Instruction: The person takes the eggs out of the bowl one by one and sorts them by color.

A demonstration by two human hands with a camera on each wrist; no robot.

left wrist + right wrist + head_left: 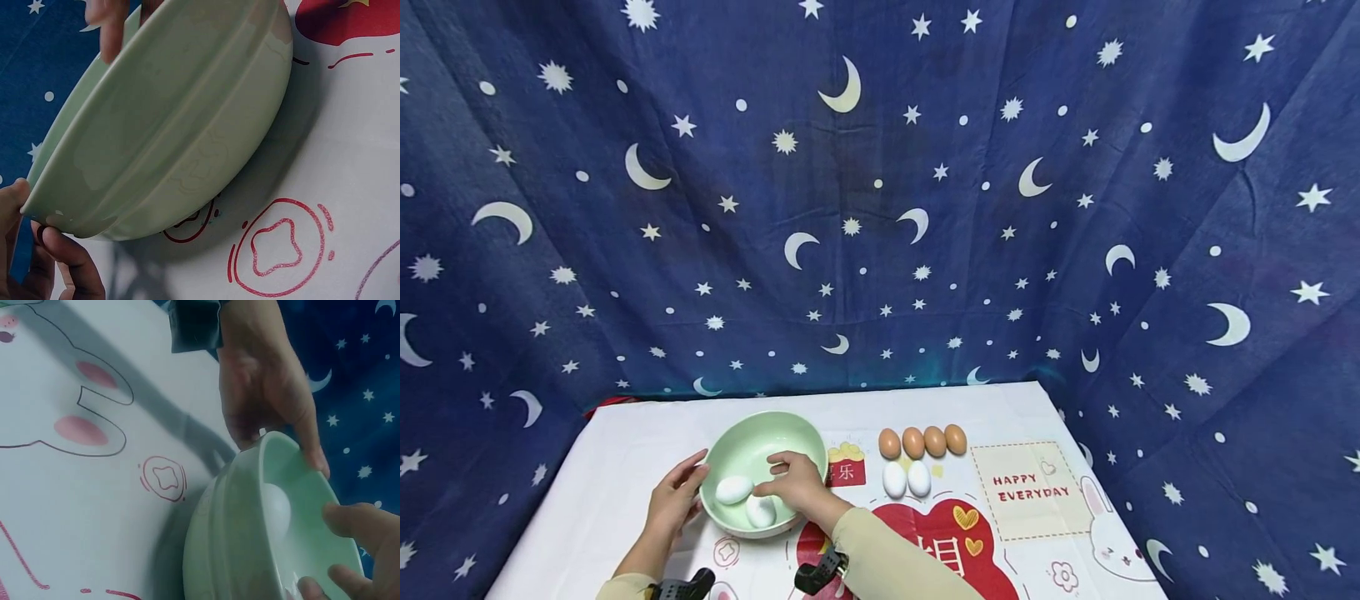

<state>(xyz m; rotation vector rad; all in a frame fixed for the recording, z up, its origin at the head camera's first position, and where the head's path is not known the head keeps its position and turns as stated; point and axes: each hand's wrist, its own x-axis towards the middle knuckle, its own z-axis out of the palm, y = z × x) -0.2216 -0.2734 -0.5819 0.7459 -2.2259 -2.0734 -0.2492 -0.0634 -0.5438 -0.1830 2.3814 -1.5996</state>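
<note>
on a tablecloth [632, 454] before a moon-print curtain [850, 192] sits a green bowl [760, 433], two white eggs [733, 490] inside, its rim pinched by the left hand [672, 500]. over these the right hand [799, 483] holds its fingers apart; only the head view shows four brown eggs [913, 442].
</note>
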